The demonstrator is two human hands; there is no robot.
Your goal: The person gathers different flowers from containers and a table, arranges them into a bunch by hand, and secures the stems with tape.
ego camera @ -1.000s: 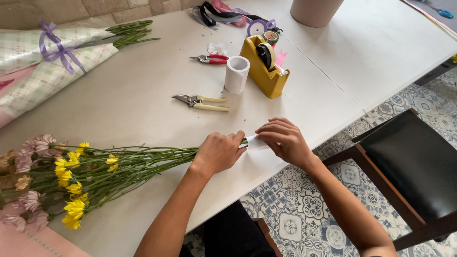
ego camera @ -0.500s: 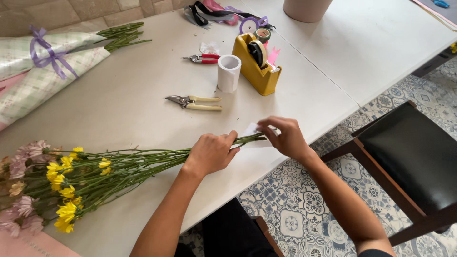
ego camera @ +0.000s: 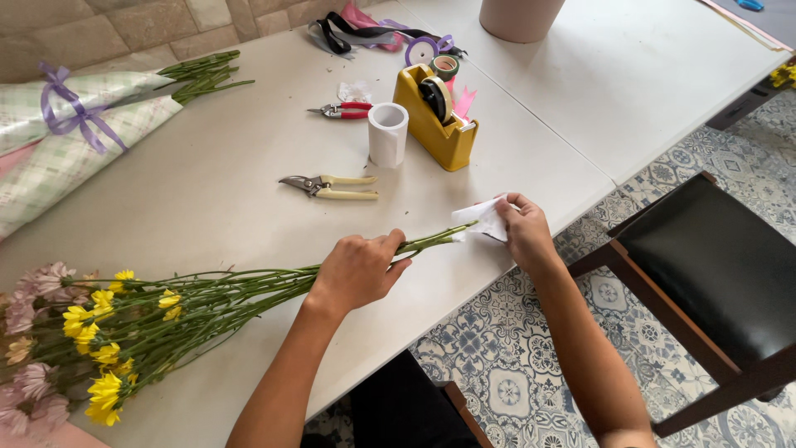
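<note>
So the bunch of yellow and pink flowers with long green stems (ego camera: 166, 311) is lying flat across the white desk (ego camera: 207, 207), blooms toward the left edge, cut ends pointing right. The left hand (ego camera: 358, 270) is closed around the stems about midway along, pinning them down. The right hand (ego camera: 524, 232) is at the very tips of the stems, fingers pinched on a crumpled piece of white paper (ego camera: 481, 222) that sits right against the cut ends.

Compared to half a second ago, the right hand has slid a bit further out toward the desk edge with the paper, and the left hand hasn't really budged from its grip.

Count-wise: one loose bunch, one wrapped bouquet with a purple ribbon (ego camera: 75, 124) at the far left, one pair of yellow-handled pruning shears (ego camera: 329, 186), one red-handled pair of pliers (ego camera: 344, 109), one white tape roll standing upright (ego camera: 387, 134), one yellow tape dispenser (ego camera: 438, 124) just beside it, and one black-seated wooden chair (ego camera: 713, 274) off to the right.
</note>
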